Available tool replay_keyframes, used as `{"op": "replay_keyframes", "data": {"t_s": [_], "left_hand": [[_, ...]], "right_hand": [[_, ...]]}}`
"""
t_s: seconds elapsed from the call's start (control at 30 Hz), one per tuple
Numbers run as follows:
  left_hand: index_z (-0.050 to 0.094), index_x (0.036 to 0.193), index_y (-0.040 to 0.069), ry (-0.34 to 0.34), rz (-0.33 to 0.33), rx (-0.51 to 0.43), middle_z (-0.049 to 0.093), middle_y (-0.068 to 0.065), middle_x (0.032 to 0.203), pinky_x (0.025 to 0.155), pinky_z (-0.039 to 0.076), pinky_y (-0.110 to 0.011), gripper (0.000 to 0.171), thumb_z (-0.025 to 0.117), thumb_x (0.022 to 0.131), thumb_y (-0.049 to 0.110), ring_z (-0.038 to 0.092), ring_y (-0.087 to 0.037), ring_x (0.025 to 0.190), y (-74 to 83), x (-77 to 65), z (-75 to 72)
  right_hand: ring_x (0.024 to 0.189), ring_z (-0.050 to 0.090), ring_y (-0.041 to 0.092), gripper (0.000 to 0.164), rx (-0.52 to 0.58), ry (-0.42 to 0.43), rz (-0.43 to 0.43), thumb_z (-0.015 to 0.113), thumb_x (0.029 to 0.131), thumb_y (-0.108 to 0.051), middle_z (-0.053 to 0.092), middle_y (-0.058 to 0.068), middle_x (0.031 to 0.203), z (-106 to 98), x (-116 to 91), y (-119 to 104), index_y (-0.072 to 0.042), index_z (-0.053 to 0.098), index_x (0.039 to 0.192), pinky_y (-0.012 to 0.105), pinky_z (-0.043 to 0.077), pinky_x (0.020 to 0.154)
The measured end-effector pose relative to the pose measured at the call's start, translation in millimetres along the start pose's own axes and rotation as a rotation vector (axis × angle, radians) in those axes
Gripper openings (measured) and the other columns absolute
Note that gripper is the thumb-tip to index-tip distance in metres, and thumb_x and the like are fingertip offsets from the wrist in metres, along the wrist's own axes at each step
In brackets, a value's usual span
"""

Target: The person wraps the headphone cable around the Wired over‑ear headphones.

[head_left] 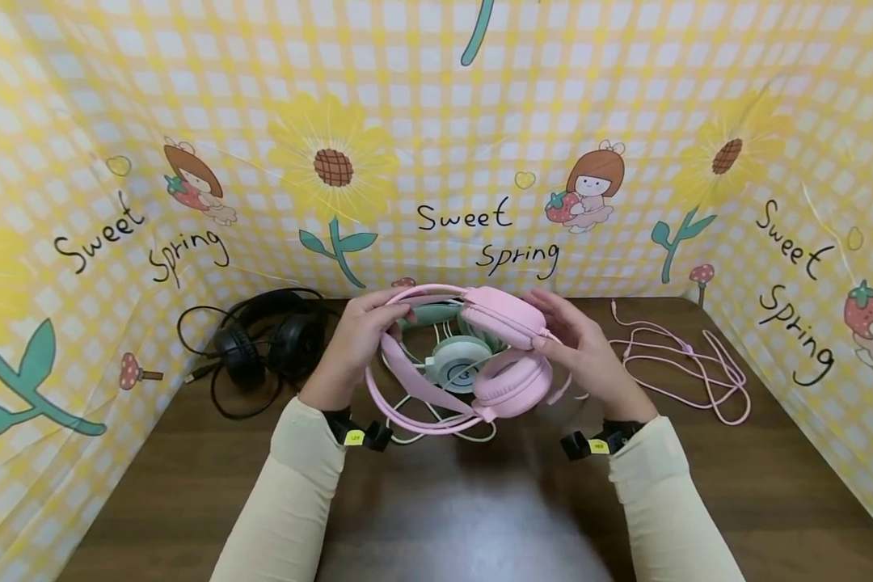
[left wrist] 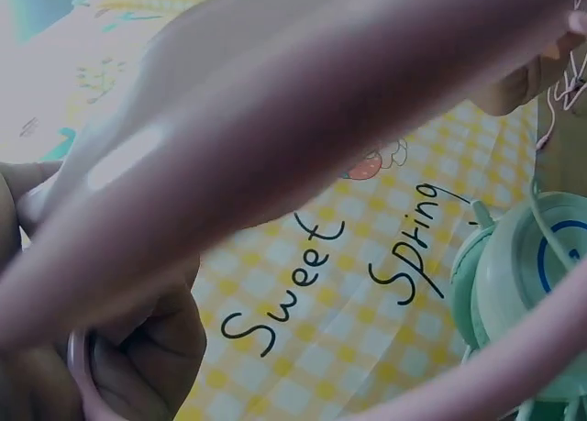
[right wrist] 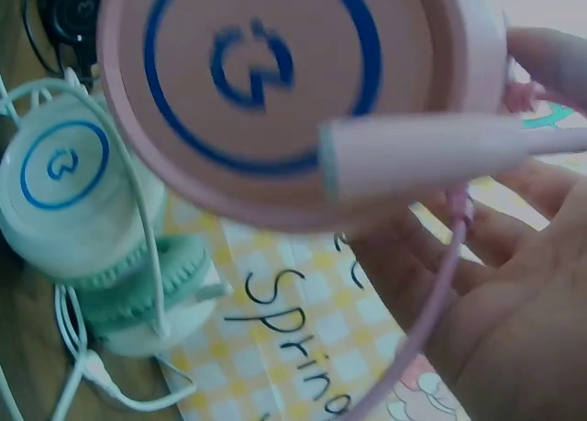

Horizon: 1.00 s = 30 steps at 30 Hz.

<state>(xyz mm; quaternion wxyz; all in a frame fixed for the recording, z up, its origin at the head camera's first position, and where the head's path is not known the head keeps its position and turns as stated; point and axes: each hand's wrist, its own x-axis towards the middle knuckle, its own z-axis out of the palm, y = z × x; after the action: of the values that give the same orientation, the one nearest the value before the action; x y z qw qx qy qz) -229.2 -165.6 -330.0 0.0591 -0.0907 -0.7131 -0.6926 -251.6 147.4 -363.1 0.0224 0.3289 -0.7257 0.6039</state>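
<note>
Item: pink headset (head_left: 505,311), raised above the table (head_left: 480,509) in front of you, its ear cups turned to your right. Your left hand (head_left: 356,343) grips the headband; its lower fingers are partly covered by the band, which crosses your left wrist view blurred and cut off by the frame. Your right hand (head_left: 582,343) holds an ear cup near its edge, thumb on the near side, fingertips partly hidden behind.

Item: white-and-green headset (head_left: 454,360), on the table behind, partly masked by the pink one.

Item: black headset (head_left: 240,356), left, its far side lost behind your left hand.

Item: pink cable (head_left: 735,384), loosely looped at right; where it joins anything, you cannot tell.
</note>
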Motion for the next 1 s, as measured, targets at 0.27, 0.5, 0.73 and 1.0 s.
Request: {"op": "replay_keyframes", "data": {"t_s": [0.27,0.5,0.73,1.0], "left_hand": [[0.064,0.117,-0.01,0.092,0.071,-0.042,0.061,-0.005,0.077,0.057,0.043,-0.023,0.027,0.055,0.096,0.006,0.048,-0.014,0.06,7.9,1.9,-7.0],[0.061,0.117,-0.007,0.107,0.088,-0.099,0.056,-0.009,0.083,0.054,0.042,-0.021,0.027,0.049,0.1,0.01,0.048,-0.014,0.058,8.1,-0.8,-16.5],[0.059,0.118,-0.005,0.119,0.081,-0.185,0.054,-0.011,0.086,0.051,0.04,-0.021,0.028,0.046,0.101,0.012,0.047,-0.013,0.057,6.7,-2.3,-14.9],[0.057,0.12,-0.001,0.206,0.093,-0.355,0.051,-0.011,0.086,0.052,0.039,-0.02,0.028,0.04,0.103,0.012,0.043,-0.013,0.057,5.6,-0.9,-12.2]], "right_hand": [[0.065,0.057,0.013,0.041,-0.018,0.048,0.113,0.052,0.102,-0.017,0.061,0.016,0.105,-6.5,-0.5,4.5,0.002,0.049,0.138,0.024,0.043,0.05],[0.05,0.038,0.016,0.037,-0.003,0.083,0.052,0.039,0.107,-0.02,0.054,0.018,0.072,-6.6,-2.6,8.4,0.01,0.056,0.118,0.025,0.03,0.044],[0.049,0.035,0.026,0.054,-0.041,0.105,0.037,0.023,0.108,-0.037,0.046,0.022,0.064,-4.0,-1.6,4.5,0.0,0.059,0.121,0.029,0.027,0.041],[0.05,0.042,0.028,0.064,-0.066,0.039,0.01,0.01,0.107,-0.037,0.061,0.013,0.084,6.5,1.7,10.2,0.003,0.056,0.128,0.03,0.031,0.042]]}}
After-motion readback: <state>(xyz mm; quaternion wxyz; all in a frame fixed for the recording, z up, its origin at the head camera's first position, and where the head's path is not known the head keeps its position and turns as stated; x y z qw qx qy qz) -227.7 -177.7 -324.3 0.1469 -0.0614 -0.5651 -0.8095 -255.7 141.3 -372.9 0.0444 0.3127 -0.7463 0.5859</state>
